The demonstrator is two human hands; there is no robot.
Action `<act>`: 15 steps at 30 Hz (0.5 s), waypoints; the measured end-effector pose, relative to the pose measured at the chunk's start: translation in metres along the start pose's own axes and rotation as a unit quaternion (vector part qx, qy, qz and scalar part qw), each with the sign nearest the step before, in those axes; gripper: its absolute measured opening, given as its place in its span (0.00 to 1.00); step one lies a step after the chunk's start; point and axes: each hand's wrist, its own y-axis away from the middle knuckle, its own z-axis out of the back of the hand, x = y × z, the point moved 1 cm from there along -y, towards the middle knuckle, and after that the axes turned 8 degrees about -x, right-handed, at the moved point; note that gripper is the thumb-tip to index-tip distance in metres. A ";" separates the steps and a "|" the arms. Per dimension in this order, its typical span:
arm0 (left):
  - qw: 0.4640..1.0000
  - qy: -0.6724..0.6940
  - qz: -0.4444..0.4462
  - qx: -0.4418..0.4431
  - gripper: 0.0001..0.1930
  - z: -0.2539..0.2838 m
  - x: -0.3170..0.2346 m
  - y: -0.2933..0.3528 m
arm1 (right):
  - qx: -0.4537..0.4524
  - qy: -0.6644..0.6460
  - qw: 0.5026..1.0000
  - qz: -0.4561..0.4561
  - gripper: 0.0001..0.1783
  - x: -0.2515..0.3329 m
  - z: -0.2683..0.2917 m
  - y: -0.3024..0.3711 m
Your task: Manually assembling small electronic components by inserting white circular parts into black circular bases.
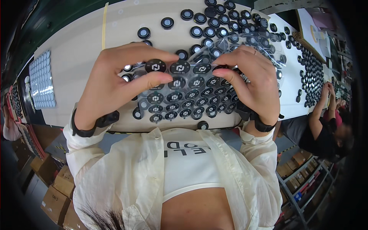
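Left hand [109, 82], loosely, and right hand [256, 76], closely, are pinching a sticker sheet [184, 96]
Peeling is apparently underway, calling for careful lifting.

Clear plastic sheet [165, 103]: glossy; black labels [176, 83] on it smooth, semi-glossy. Round black parts [167, 23] look like shiny plastic. Tabletop [76, 46] smooth, matt. Overshirt [143, 161]: thin, crinkled cloth. Boxes [55, 203]: matt brown cardboard.

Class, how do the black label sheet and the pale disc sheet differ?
Colour: the black label sheet is dark with pale marks; the pale disc sheet is bluish white. Pose: the right hand pinches the black label sheet; the pale disc sheet lies untouched on the table at left. Both carry rounded pieces in rows.
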 end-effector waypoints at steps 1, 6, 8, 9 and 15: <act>1.000 0.000 0.002 -0.001 0.17 -0.002 0.000 0.000 | 0.001 -0.001 1.000 0.000 0.09 0.001 -0.001 0.000; 0.996 0.085 0.036 0.016 0.32 -0.008 0.001 -0.007 | -0.009 0.048 0.998 0.040 0.10 0.008 -0.004 0.000; 0.997 0.072 0.021 0.023 0.31 -0.011 0.003 -0.011 | -0.011 0.062 0.997 0.041 0.10 0.007 -0.006 0.002; 0.997 0.072 0.022 0.019 0.30 -0.012 0.004 -0.012 | -0.013 0.074 0.996 0.043 0.11 0.007 -0.007 0.003; 1.000 -0.011 0.005 0.013 0.29 -0.015 -0.005 -0.005 | 0.009 0.043 0.999 0.026 0.11 0.005 -0.006 0.008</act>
